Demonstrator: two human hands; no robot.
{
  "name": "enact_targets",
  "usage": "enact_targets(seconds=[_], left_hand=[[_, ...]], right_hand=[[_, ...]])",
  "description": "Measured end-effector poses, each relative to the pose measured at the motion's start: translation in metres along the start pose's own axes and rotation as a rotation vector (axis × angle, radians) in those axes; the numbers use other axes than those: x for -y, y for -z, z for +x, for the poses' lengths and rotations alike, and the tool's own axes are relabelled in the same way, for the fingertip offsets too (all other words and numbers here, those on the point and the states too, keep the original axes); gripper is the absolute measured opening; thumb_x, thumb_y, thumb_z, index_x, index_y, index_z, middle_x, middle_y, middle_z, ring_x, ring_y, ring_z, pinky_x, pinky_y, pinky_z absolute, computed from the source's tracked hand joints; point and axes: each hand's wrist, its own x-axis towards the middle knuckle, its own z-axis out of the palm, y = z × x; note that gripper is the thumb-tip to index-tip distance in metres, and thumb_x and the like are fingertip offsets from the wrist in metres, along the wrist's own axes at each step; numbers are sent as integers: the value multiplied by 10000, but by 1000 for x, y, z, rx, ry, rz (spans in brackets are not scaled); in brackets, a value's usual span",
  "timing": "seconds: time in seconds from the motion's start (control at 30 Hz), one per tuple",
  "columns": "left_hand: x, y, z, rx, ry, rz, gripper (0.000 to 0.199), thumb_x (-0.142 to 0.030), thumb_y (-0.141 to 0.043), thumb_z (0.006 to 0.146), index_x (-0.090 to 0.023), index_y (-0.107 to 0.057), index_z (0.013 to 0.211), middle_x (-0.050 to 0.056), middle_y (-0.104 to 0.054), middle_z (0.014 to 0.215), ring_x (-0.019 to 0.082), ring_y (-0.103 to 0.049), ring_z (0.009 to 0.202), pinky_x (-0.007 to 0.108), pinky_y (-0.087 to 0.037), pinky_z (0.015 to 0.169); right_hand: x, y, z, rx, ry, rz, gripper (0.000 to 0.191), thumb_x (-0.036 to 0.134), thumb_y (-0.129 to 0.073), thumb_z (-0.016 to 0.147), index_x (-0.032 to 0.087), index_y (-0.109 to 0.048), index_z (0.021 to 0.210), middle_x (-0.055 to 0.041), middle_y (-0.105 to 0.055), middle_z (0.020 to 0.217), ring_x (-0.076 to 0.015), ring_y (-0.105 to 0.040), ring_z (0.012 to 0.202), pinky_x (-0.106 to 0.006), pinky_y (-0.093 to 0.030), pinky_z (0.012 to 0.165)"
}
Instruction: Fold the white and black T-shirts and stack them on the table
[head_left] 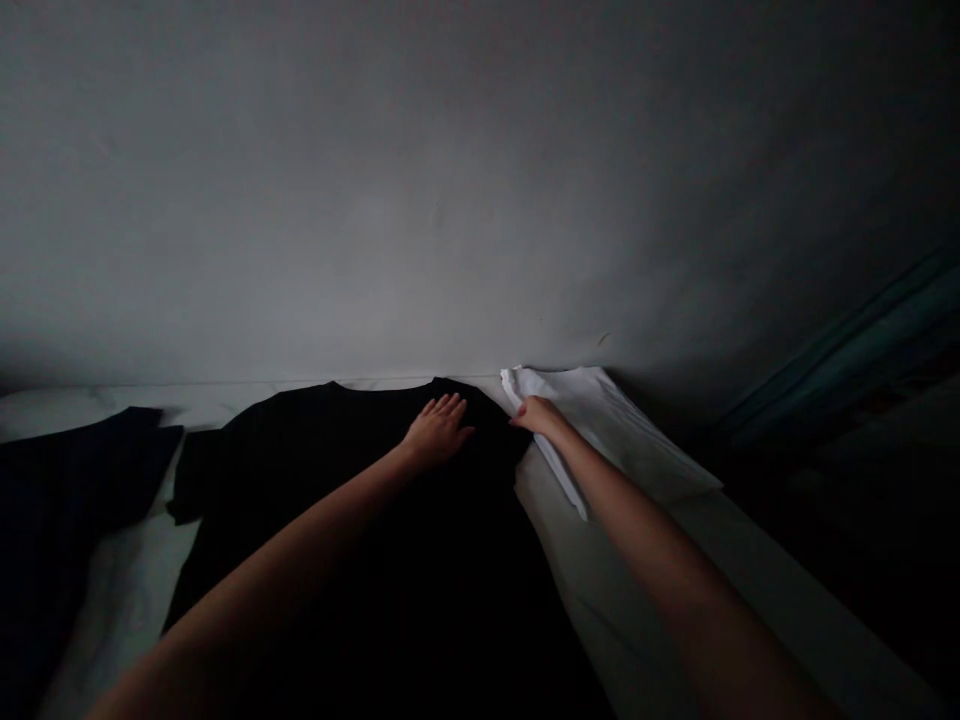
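A black short-sleeved T-shirt (352,480) lies flat and face up across the lower middle of the head view, its round neckline (382,385) at the top and its body running off the bottom edge of the frame. The fabric looks smooth, though shadow hides most of its detail. One sleeve (196,480) juts out to the left, and the left forearm covers much of the body.

The left hand (439,430) rests palm down on the shirt just below the neckline, fingers spread and open, gripping nothing. The right hand (536,415) lies near the shirt's right shoulder edge, fingers together and pointing left, its fingertips (517,420) at the point where the black shirt meets a folded white garment (622,430). Whether those fingers have hold of either piece, I cannot tell.

The white garment lies just right of the shirt, touching it. A dark navy garment (67,510) lies at the left of the frame, apart from the shirt. Both garments rest on a white sheet (127,590) below a pale wall (450,200), with teal fabric (847,350) at the right edge.
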Motion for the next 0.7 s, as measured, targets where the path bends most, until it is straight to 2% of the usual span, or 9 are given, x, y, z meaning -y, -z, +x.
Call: enact_targets(seconds=[0.07, 0.17, 0.27, 0.4, 0.53, 0.7], left_hand=[[-29, -12, 21, 1, 11, -59, 614, -461, -310, 1015, -102, -378, 1508, 130, -345, 1584, 261, -289, 1479, 421, -241, 1206], [-49, -27, 35, -38, 120, -54, 639, -455, -277, 1024, -44, -364, 1506, 164, -333, 1581, 289, -275, 1482, 440, -224, 1212], [-48, -37, 35, -92, 158, -15, 658, -472, -241, 1028, -49, -337, 1522, 162, -296, 1596, 287, -250, 1491, 434, -209, 1217], [-43, -42, 32, -135, 131, 25, 661, -478, -209, 1029, -67, -327, 1532, 153, -253, 1612, 284, -210, 1503, 438, -209, 1216], [-44, -41, 31, -97, 124, 72, 664, -497, -220, 1024, -77, -372, 1515, 171, -313, 1589, 322, -253, 1487, 480, -204, 1207], [-45, -38, 30, -45, 109, 87, 645, -545, -303, 1003, -172, -386, 1523, 157, -318, 1591, 345, -271, 1478, 514, -204, 1194]], right_hand=[[-2, -2, -8, 34, 26, -32, 154, 325, -774, 753, 179, -733, 782, -72, -735, 774, -230, -701, 845, -243, -458, 670], [-2, -5, -12, 3, 85, -4, 93, 274, -725, 796, 190, -706, 760, -50, -717, 743, -199, -687, 804, -240, -453, 681], [-6, -4, -10, -147, 98, 125, 43, 235, -692, 834, 199, -673, 850, -35, -727, 859, -165, -669, 824, -230, -455, 704], [-20, 3, -2, -292, -3, 204, 51, 195, -656, 874, 219, -646, 919, -28, -726, 928, -165, -658, 859, -236, -454, 716], [-28, 4, 2, -296, -82, 143, 61, 169, -639, 895, 223, -648, 923, -28, -726, 966, -171, -651, 889, -235, -442, 721], [-19, 0, -4, -267, -108, 82, 95, 194, -619, 919, 206, -641, 1010, -64, -694, 1077, -182, -638, 962, -250, -451, 760]])
